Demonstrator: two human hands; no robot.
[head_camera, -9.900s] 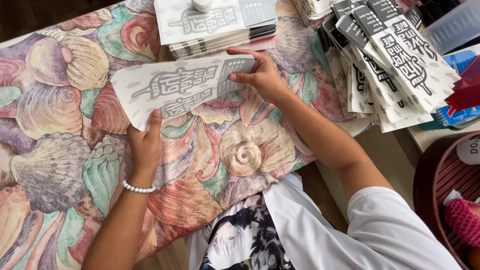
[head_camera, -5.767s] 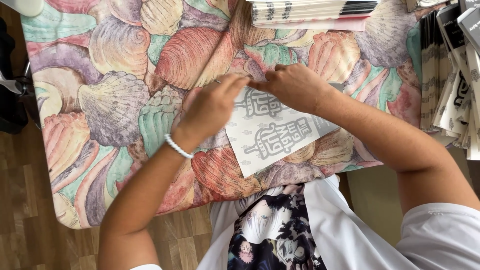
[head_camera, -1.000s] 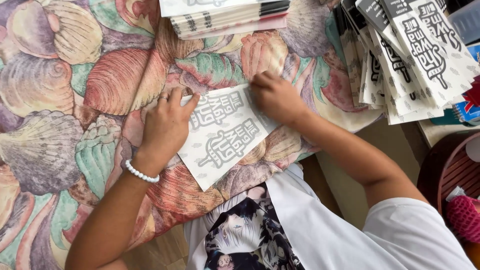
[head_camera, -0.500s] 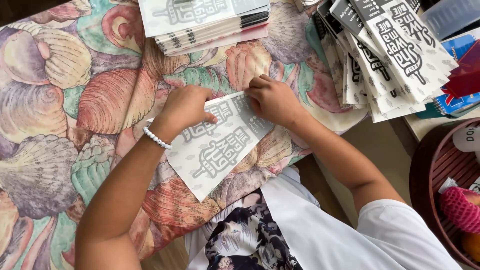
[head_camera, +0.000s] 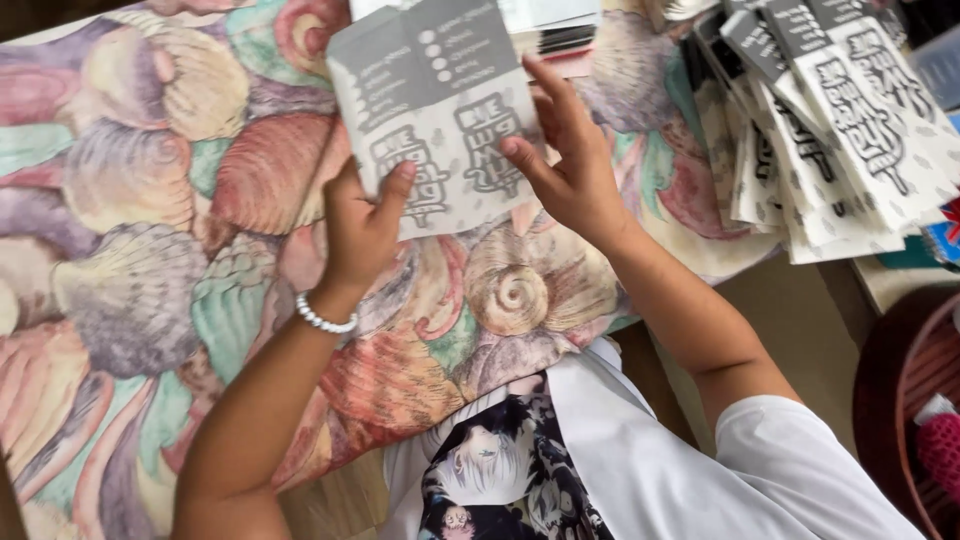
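A folded grey-and-white printed paper (head_camera: 432, 110) is lifted above the seashell-patterned tablecloth (head_camera: 150, 230). My left hand (head_camera: 360, 225), with a white bead bracelet on the wrist, grips its lower left edge with thumb on top. My right hand (head_camera: 565, 160) holds the paper's right edge, fingers spread against it. The paper partly covers a stack of folded papers (head_camera: 560, 25) at the table's far edge.
A fanned pile of flat printed papers (head_camera: 840, 120) lies at the right end of the table. A dark red round basket (head_camera: 905, 400) with a pink object sits lower right. My white top and dark printed garment are at the bottom.
The paper was being pressed flat on the cloth near me; now it is folded smaller and both hands have lifted it up and away toward the far stack.
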